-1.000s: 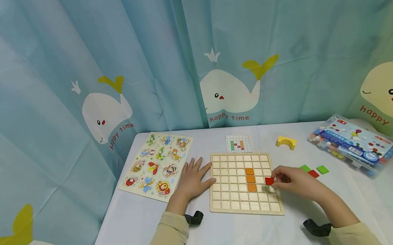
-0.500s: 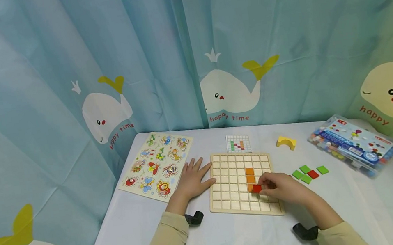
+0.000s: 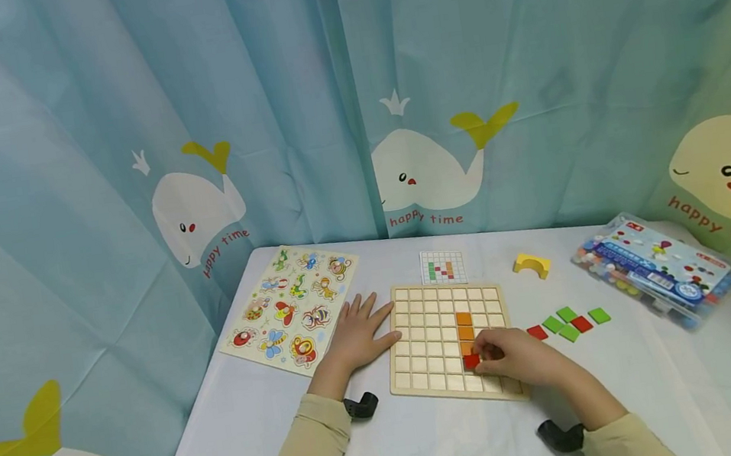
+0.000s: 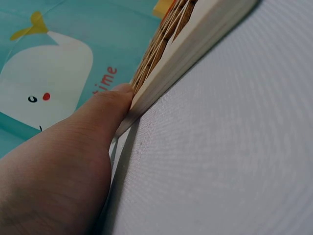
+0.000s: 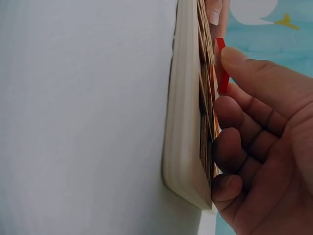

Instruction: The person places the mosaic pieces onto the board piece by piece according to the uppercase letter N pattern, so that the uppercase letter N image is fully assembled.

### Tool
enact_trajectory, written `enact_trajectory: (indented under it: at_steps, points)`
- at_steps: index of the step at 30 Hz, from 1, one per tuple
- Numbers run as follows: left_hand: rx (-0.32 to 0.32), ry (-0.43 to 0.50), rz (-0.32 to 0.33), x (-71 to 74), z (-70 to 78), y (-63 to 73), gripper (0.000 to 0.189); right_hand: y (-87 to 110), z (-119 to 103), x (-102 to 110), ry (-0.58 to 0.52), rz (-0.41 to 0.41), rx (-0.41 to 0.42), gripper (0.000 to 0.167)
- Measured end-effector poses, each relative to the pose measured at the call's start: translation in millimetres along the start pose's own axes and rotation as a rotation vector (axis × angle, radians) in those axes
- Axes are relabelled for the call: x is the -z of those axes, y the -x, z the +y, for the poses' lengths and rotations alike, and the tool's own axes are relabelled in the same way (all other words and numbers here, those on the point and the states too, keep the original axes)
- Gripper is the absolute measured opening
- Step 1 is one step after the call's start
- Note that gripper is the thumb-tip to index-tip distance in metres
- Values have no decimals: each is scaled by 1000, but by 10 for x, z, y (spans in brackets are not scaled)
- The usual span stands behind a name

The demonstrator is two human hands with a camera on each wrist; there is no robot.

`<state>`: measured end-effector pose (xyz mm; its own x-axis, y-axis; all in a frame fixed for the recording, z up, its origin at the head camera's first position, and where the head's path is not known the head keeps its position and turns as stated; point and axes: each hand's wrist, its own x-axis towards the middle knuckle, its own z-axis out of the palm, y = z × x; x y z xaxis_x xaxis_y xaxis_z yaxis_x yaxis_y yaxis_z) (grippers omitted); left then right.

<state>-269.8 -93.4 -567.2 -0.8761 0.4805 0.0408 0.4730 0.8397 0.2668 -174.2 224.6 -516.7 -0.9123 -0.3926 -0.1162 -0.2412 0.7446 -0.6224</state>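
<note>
Red square tile [image 3: 472, 361]: tilted at the lower end of the orange tiles [image 3: 466, 333], above the board; whether it touches a cell, I cannot tell
Tile's handling: likely light, stiff and smooth; thin, so it may slip or twist in a loose pinch; hardly fragile
Tile's hold: best at opposite edges, leaving its underside free
Right hand [image 3: 523, 357]: thumb and fingertip pinch the tile; other fingers curl
Wooden grid board [image 3: 425, 346]: stiff, probably light enough to slide; steady it by the rim
Left hand [image 3: 356, 340]: fingers spread apart; thumb against the board's left rim
Loose green tiles [image 3: 570, 333]: right of the board, near red ones
</note>
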Motion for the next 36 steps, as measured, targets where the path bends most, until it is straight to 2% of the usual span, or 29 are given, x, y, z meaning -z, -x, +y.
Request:
enact_trajectory:
  at_steps: [14,36]
  points:
    - [11,-2,-18,12,9,3,71,-29,-41,-64,81,-6,-58,25]
    - [8,0,-5,-9,0,-1,71,-11,-59,-59,86,-3,-28,28]
